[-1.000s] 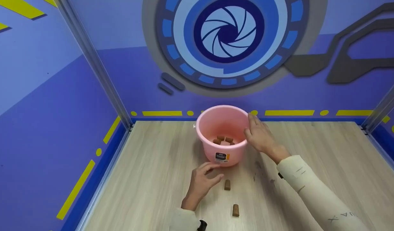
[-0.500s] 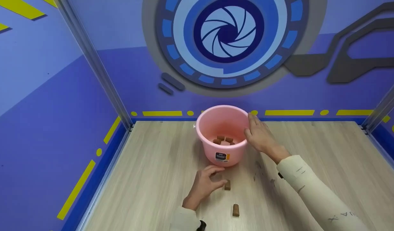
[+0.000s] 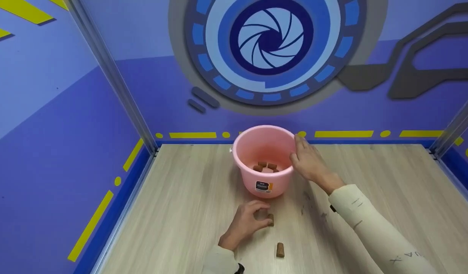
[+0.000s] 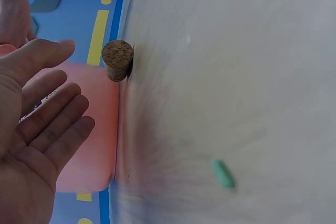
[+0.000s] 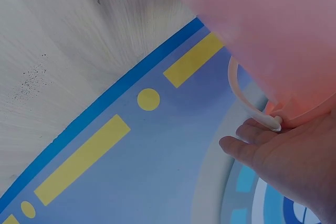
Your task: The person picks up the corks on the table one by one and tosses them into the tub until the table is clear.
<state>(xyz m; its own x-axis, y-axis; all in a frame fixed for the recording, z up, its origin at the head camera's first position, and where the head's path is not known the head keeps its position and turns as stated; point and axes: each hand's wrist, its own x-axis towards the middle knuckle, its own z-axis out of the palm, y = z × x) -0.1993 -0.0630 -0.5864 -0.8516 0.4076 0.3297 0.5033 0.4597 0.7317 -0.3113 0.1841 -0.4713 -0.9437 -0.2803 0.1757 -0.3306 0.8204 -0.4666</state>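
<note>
A pink bucket (image 3: 264, 190) stands upright towards the back of the table, with several brown corks (image 3: 272, 166) on its floor. My right hand (image 3: 310, 161) rests against the bucket's right rim. Its fingers lie fairly straight by the handle (image 5: 241, 95) in the right wrist view. In front of the bucket, a cork (image 3: 271, 219) is partly hidden behind the thumb of my left hand (image 3: 246, 220). The left wrist view shows this cork (image 4: 117, 59) beyond the thumb, whose fingers are spread with nothing between them. Another cork (image 3: 280, 250) lies nearer the front.
The wooden table (image 3: 188, 182) meets a blue printed wall (image 3: 173, 95) just behind the bucket. Metal posts (image 3: 112, 76) stand at the corners. A small blurred green piece (image 4: 223, 173) lies on the table in the left wrist view.
My left hand has moved a little right and towards the front, so its thumb now overlaps the nearer-to-bucket cork. The right hand and bucket have stayed put.
</note>
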